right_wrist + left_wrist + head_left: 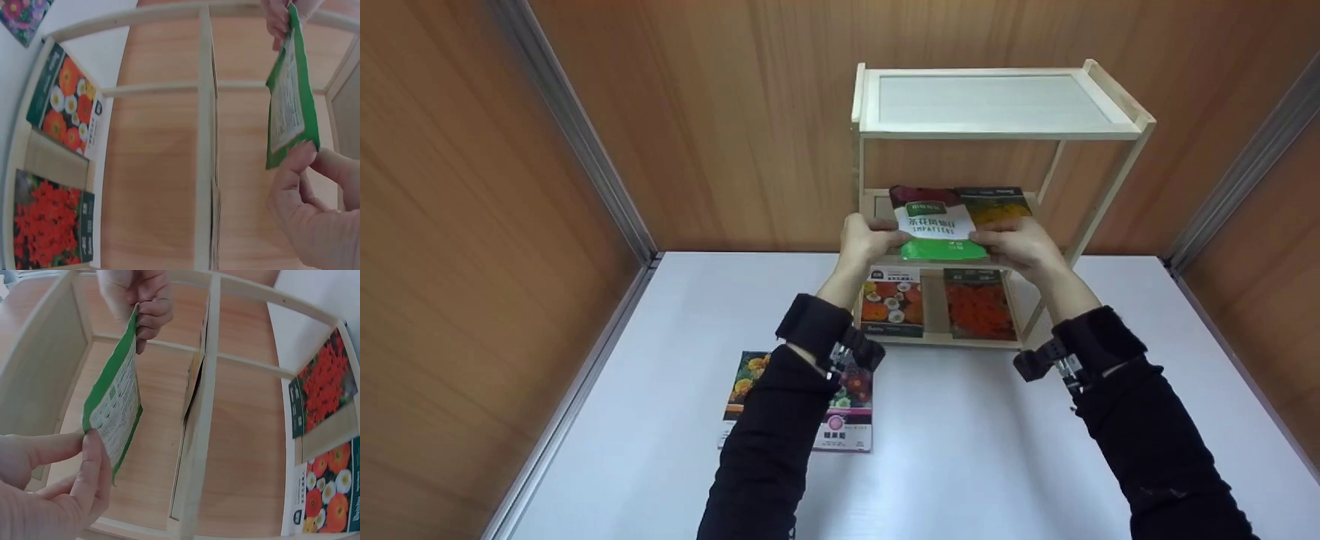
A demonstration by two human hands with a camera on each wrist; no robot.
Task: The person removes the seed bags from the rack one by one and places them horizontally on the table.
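We hold the green impatiens seed packet (936, 225) between both hands at the front of the wooden rack (1110, 124), level with its middle shelf and above the left half of that shelf. Our left hand (864, 240) pinches the packet's left edge between thumb and fingers, and our right hand (1020, 244) pinches the right edge the same way, so the packet lies directly between the two grips and neither hand is nearer. Its long axis runs near to far: the dark red top end points away from us into the shelf, and the green bottom end faces us. The left wrist view shows the packet (115, 396) as a thin sheet standing clear of the shelf board, not yet resting on it. Just to its right on the same shelf lies a dark packet with yellow flowers (994, 201). On the bottom shelf sit an orange-and-white flower packet (892, 301) on the left and a red flower packet (979, 302) on the right. A multicoloured flower packet (847, 416) lies on the white table (997, 450), near left, partly hidden by our left sleeve.
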